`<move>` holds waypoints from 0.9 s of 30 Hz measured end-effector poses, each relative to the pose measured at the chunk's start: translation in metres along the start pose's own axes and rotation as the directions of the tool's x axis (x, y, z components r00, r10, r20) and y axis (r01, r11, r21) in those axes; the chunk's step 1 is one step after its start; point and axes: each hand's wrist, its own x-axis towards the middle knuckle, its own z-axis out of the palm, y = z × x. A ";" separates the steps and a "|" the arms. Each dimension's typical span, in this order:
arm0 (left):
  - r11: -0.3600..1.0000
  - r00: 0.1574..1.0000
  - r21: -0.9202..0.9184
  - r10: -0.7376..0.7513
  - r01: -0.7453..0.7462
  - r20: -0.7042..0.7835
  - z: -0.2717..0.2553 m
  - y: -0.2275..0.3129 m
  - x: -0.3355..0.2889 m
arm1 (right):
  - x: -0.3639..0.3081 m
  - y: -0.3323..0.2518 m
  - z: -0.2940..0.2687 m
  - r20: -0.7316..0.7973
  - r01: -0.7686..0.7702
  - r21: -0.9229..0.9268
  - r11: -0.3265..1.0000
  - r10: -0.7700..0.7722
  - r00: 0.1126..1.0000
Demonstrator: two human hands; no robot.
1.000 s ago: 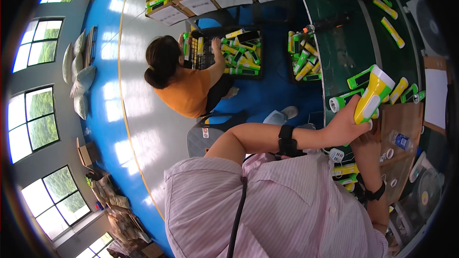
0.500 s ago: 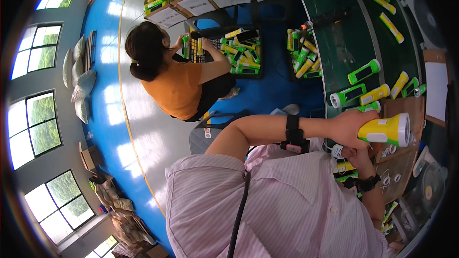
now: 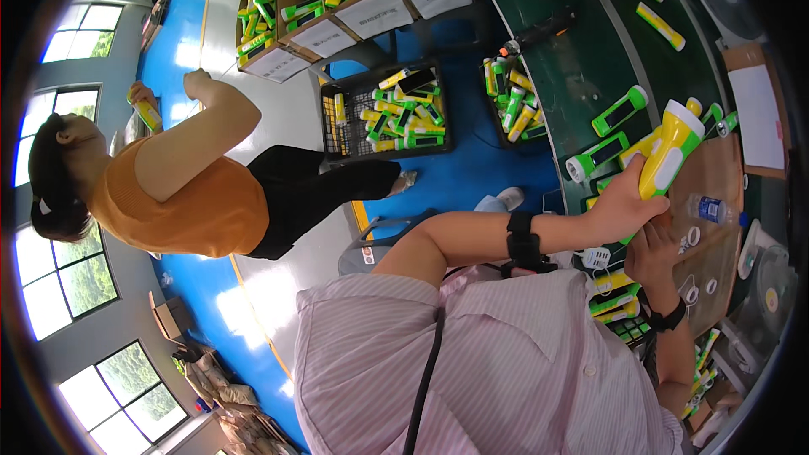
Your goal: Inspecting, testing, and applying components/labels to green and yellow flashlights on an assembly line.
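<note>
Above the near edge of the green work table [image 3: 590,76], a yellow flashlight [image 3: 666,152] is held in the left hand [image 3: 619,202]. The fingers of that hand are wrapped around the lower end of the body, so the grip is closed on the handle. The long axis of the flashlight is set steeply, tilted slightly to the right in the picture; the wide lens head points up and away from the person, toward the far side of the table, and the handle end points down into the palm. A white panel is seen along the side of the body. The right hand [image 3: 653,253] is placed just below the left hand, its fingers curled; whether anything is gripped in it cannot be told. Green flashlights [image 3: 619,109] are laid on the table near the held one, and a small bottle [image 3: 708,211] lies just beside it on a brown board [image 3: 716,168].
</note>
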 end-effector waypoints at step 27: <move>0.573 0.639 -0.288 -0.644 0.767 0.421 0.020 -0.015 0.020 | -0.020 -0.026 -0.069 -0.109 -0.314 -0.001 0.950 0.312 0.944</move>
